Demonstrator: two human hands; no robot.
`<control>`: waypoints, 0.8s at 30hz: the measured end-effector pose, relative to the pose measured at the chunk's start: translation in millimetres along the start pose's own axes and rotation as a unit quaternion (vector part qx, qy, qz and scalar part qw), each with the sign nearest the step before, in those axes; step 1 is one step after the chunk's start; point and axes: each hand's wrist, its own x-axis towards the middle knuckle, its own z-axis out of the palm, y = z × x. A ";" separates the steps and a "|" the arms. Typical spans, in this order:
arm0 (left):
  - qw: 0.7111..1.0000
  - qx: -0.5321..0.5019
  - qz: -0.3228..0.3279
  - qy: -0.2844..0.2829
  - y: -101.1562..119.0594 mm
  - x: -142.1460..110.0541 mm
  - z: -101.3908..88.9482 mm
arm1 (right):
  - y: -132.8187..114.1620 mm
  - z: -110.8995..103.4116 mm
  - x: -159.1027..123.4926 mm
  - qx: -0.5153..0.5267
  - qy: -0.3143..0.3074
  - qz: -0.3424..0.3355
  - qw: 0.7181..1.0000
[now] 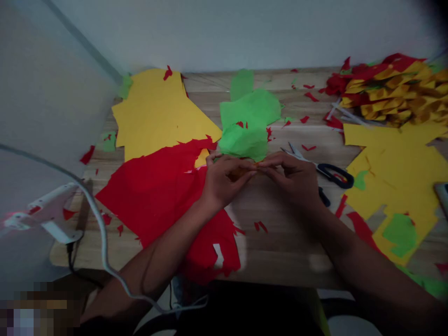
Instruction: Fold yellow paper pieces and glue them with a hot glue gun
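My left hand (229, 182) and my right hand (292, 177) meet above the middle of the table, their fingertips pinched together. Between them is a small orange-yellow piece of paper (258, 164), mostly covered by the fingers. Just beyond the fingertips lie green paper pieces (250, 109). A large red sheet (157, 191) spreads beneath and beside my left hand and forearm. Scissors with black handles (336, 175) rest by my right hand, blades partly apart and pointing toward the back.
Yellow sheets lie at the back left (154, 107) and on the right (399, 163). A heap of yellow and red folded pieces (402, 93) sits at the back right. At the left edge is a white glue gun (56, 210); a pale cable (101, 233) crosses nearby. Red scraps are scattered about.
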 end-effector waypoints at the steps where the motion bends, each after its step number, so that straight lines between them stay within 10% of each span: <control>1: 1.000 0.000 -0.001 0.004 -0.4 0.0 0.1 | 0.8 0.1 -0.3 -0.004 0.009 -0.011 1.000; 7: 0.999 -0.006 -0.023 0.037 -3.2 0.9 -1.1 | 4.0 1.7 -2.1 0.000 0.084 0.031 0.996; 24: 0.998 -0.052 -0.022 0.006 -4.0 0.7 3.1 | -0.3 3.2 -2.6 -0.045 -0.025 -0.012 0.999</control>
